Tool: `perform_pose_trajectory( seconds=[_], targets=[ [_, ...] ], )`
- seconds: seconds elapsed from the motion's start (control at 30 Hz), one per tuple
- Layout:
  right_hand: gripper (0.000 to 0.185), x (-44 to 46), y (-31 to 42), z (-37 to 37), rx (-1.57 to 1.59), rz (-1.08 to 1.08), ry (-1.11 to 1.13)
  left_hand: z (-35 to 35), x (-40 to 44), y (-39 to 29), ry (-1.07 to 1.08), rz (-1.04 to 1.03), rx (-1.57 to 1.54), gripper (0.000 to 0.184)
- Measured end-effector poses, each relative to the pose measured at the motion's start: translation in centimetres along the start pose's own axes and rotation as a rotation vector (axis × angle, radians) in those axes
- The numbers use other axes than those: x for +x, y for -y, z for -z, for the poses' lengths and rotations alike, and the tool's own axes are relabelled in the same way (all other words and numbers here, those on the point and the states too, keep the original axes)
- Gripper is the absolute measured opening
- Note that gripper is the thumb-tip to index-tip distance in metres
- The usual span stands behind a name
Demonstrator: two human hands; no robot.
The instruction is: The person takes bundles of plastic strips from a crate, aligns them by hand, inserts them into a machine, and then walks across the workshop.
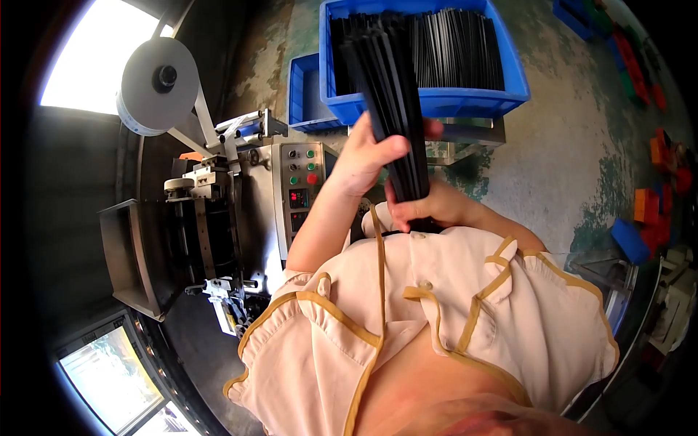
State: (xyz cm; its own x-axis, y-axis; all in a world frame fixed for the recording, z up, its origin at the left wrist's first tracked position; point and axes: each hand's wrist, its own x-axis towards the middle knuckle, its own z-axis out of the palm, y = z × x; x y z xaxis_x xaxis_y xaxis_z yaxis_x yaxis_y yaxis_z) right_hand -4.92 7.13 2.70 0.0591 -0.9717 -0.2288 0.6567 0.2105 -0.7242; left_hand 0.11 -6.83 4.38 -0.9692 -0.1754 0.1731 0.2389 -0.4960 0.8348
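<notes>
Black strips (398, 120), long, slim and straight, are gathered into one thick bundle that slants across the middle of the view. Their surface is dark, with faint pale lines of light along the edges; the lower ends sit fairly level, while the upper ends look ragged.

The left hand (372, 154) is closed around the bundle below its middle, thumb laid across the front and fingers wrapped behind, with fingertips showing past the far side. The right hand (435, 207) is at the lower end, its thumb just beside the strip ends and its fingers partly under and behind them.

Most of the right hand's fingers are hidden, so how firmly they grip cannot be told. The bundle's upper end overlaps a blue crate (476, 102) packed with similar dark strips (458, 51); against that dark background its tips blur, and whether they touch the crate's contents is unclear.
</notes>
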Motion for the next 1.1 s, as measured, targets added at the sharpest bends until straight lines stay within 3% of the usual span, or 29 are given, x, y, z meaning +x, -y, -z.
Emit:
perform_pose_trajectory(
  seconds=[0.07,0.13,0.2,0.23,0.33,0.37,0.4,0.43,0.47,0.53,0.6,0.63,0.67,0.73,0.8,0.87,0.9,1.0,1.1],
  targets=[
    [0.024,0.0,1.6,0.6,-0.236,0.056,-0.124,1.0,0.2,-0.1,-0.096,-0.133,-0.037,0.072],
    [0.024,0.2,2.6,1.8,-0.298,0.101,-0.126,1.9,0.2,-1.5,-0.227,-0.084,0.091,0.073],
    [0.021,0.4,3.6,3.4,-0.787,0.497,-0.345,3.7,0.0,-1.7,-0.231,0.126,-0.098,0.079],
    [0.019,0.5,4.8,4.5,-1.033,0.647,-0.439,3.5,0.0,-1.7,-0.222,0.133,-0.097,0.079],
    [0.014,0.8,9.5,8.7,-1.767,1.082,-0.597,2.6,0.1,-0.7,0.105,0.546,-0.534,0.102],
    [0.014,0.6,9.9,8.8,-1.768,1.081,-0.599,1.8,0.1,0.1,0.293,0.587,-0.549,0.095],
    [0.01,0.6,10.4,8.6,-2.019,1.179,-0.563,0.4,-0.3,1.9,0.214,0.499,-0.404,0.075],
    [0.007,0.8,10.7,8.4,-2.27,1.277,-0.518,0.3,-0.8,3.6,0.174,0.737,-0.195,0.059],
    [0.007,0.9,10.0,8.1,-2.275,1.202,-0.483,-0.3,-1.3,4.5,0.142,0.766,-0.221,0.06],
    [0.014,1.0,8.8,7.6,-2.17,1.141,-0.617,-0.5,-2.2,5.4,0.135,0.699,-0.283,0.053],
    [0.029,1.0,7.9,7.6,-1.939,1.108,-0.887,-0.9,-3.0,5.4,0.081,0.663,-0.278,0.049],
    [0.045,1.4,7.3,7.3,-1.692,1.191,-0.995,-1.0,-3.2,5.1,0.03,0.619,-0.266,0.045],
    [0.049,1.6,6.0,7.7,-1.416,1.218,-1.06,-1.0,-3.3,4.8,0.028,0.617,-0.265,0.045],
    [0.051,2.0,2.5,6.4,-0.478,1.0,-0.833,-0.9,-3.2,4.2,-0.047,0.56,-0.104,0.042],
    [0.059,1.4,0.5,6.1,0.202,0.576,-0.247,-0.4,-3.1,4.3,-0.053,0.535,-0.04,0.035],
    [0.062,2.4,-0.3,5.3,0.07,0.431,-0.24,1.0,-2.5,5.4,-0.115,0.533,0.026,0.03],
    [0.056,3.5,-0.7,6.3,-0.023,0.368,-0.377,2.0,-2.1,6.5,-0.139,0.556,-0.036,0.025],
    [0.038,6.4,-3.3,10.8,0.131,0.024,-0.488,5.3,-1.9,10.5,-0.334,0.732,-0.115,0.024],
    [0.033,5.3,-2.8,7.7,-0.046,0.291,-0.462,4.0,-3.3,9.5,-0.324,0.538,-0.04,0.031]
  ],
)
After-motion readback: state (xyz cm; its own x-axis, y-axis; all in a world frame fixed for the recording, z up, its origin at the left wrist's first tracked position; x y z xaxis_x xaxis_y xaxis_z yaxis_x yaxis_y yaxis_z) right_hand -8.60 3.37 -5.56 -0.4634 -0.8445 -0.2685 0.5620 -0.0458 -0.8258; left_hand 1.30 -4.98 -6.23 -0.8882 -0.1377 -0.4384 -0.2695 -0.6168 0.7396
